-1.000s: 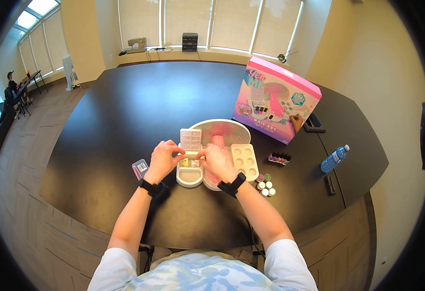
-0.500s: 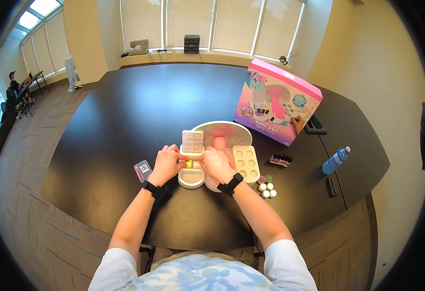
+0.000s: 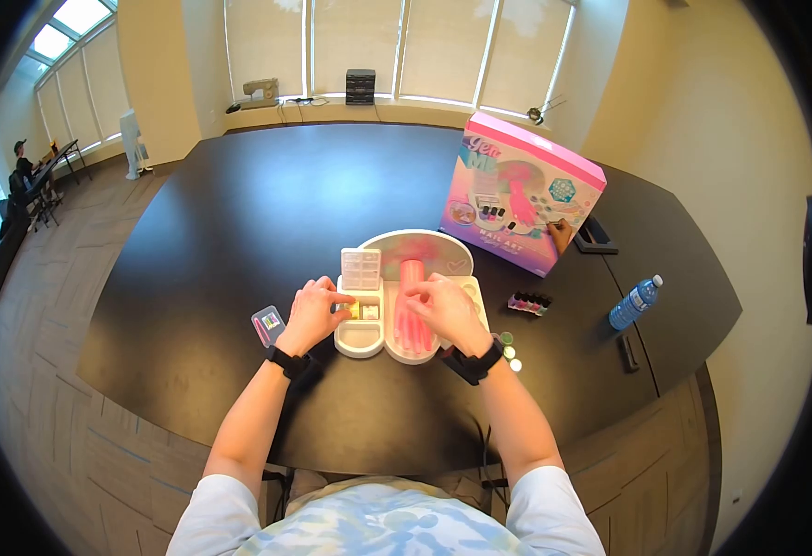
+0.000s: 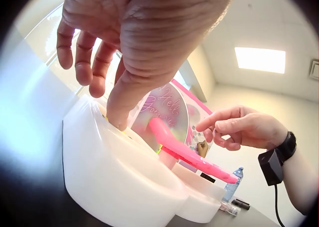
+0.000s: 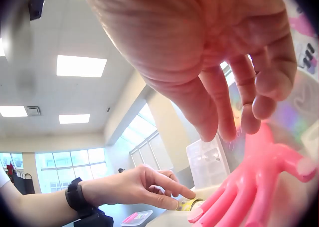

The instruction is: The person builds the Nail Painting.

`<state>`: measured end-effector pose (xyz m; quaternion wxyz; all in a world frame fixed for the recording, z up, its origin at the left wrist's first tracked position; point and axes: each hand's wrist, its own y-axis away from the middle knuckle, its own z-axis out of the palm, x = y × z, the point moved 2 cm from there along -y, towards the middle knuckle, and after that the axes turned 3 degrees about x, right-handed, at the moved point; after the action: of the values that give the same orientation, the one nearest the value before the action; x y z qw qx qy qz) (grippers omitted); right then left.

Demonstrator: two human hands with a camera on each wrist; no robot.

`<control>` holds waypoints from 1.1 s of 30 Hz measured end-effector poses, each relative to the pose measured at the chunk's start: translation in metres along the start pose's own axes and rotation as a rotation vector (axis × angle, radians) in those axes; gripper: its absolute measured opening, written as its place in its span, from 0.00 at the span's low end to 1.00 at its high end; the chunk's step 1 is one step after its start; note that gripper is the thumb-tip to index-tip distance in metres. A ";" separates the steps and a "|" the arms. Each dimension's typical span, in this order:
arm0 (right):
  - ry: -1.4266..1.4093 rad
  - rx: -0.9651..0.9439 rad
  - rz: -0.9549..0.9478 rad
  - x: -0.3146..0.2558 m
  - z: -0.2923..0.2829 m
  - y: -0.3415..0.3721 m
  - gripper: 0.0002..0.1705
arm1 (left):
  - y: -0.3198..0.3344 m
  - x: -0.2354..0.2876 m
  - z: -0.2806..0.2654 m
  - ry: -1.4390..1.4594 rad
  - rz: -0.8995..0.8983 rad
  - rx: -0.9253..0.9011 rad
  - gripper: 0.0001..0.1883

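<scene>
My left hand (image 3: 311, 313) is at the left side of a white nail-art stand (image 3: 360, 350), its thumb and index fingertips right at a small yellow roll (image 3: 354, 309) in a compartment. In the right wrist view, those fingertips meet the edge of the yellow roll (image 5: 192, 203). My right hand (image 3: 450, 313) hovers over the pink model hand (image 3: 412, 320), fingers loosely bent and nothing visible between them. The pink model hand (image 5: 259, 169) lies palm down, sloping toward me. A clear divided case (image 3: 361, 269) stands upright behind the compartments.
The pink kit box (image 3: 522, 199) stands at the back right. Nail polish bottles (image 3: 529, 303), small jars (image 3: 510, 352) and a water bottle (image 3: 636, 303) are to the right. A small clear case (image 3: 268, 325) lies left on the dark table (image 3: 193, 278).
My right hand has left the compartment and moved right, over the pink model hand. My left hand has stayed at the compartment. The small white piece between both hands earlier is lowered from sight.
</scene>
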<state>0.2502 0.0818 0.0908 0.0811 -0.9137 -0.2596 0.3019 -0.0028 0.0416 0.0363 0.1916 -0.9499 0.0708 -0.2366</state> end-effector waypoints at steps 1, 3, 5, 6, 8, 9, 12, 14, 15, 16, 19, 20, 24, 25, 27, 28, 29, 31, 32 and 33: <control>-0.007 -0.006 0.010 0.000 -0.008 0.006 0.14 | 0.000 0.000 0.001 0.005 0.002 0.003 0.12; -0.058 0.041 -0.005 0.014 -0.013 0.017 0.14 | 0.001 -0.001 0.002 0.011 0.006 0.006 0.12; -0.106 0.053 0.035 0.022 -0.025 0.028 0.15 | 0.002 -0.002 0.002 0.010 0.001 -0.021 0.12; -0.137 0.069 0.059 0.029 -0.030 0.034 0.14 | 0.002 -0.003 0.002 0.010 0.001 -0.021 0.12; -0.159 0.105 0.082 0.035 -0.042 0.046 0.14 | 0.002 -0.003 0.002 0.022 0.021 -0.015 0.11; -0.182 0.142 0.104 0.037 -0.050 0.052 0.13 | 0.001 -0.003 0.001 0.021 0.022 -0.014 0.11; -0.203 0.178 0.170 0.044 -0.071 0.069 0.12 | 0.000 0.003 -0.006 0.041 0.011 0.011 0.12; -0.246 0.218 0.200 0.055 -0.082 0.080 0.12 | -0.001 0.001 -0.009 0.047 0.002 0.008 0.12; -0.245 0.218 0.201 0.062 -0.085 0.085 0.12 | 0.000 0.001 -0.010 0.048 0.002 0.007 0.12; -0.231 0.263 0.200 0.070 -0.089 0.091 0.12 | 0.000 0.001 -0.011 0.038 -0.008 0.012 0.12; -0.245 0.329 0.240 0.084 -0.102 0.105 0.12 | 0.002 0.002 -0.014 0.024 -0.029 0.009 0.11; -0.223 0.339 0.271 0.087 -0.106 0.110 0.12 | 0.004 0.004 -0.016 0.038 -0.016 0.036 0.10; -0.142 0.399 0.340 0.108 -0.111 0.130 0.12 | 0.022 0.012 -0.030 0.165 -0.089 0.063 0.07; -0.142 0.399 0.345 0.112 -0.112 0.135 0.12 | 0.028 0.012 -0.032 0.166 -0.088 0.058 0.07; -0.120 0.404 0.398 0.120 -0.114 0.144 0.11 | 0.041 0.010 -0.034 0.221 -0.147 0.065 0.07; -0.118 0.403 0.404 0.122 -0.114 0.147 0.11 | 0.047 0.008 -0.036 0.196 -0.158 0.068 0.08; -0.130 0.419 0.427 0.124 -0.115 0.150 0.11 | 0.052 0.008 -0.038 0.201 -0.158 0.060 0.08; -0.136 0.436 0.457 0.129 -0.115 0.156 0.11 | 0.061 0.008 -0.043 0.147 -0.192 0.073 0.09; -0.144 0.448 0.442 0.132 -0.115 0.157 0.10 | 0.065 0.007 -0.042 0.146 -0.200 0.093 0.08; -0.152 0.460 0.428 0.133 -0.116 0.159 0.10 | 0.069 0.005 -0.040 0.152 -0.198 0.086 0.08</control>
<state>0.4769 0.0172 0.0679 0.2006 -0.8801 0.0083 0.4302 -0.0203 -0.0360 0.0437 0.2021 -0.9224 -0.0194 -0.3287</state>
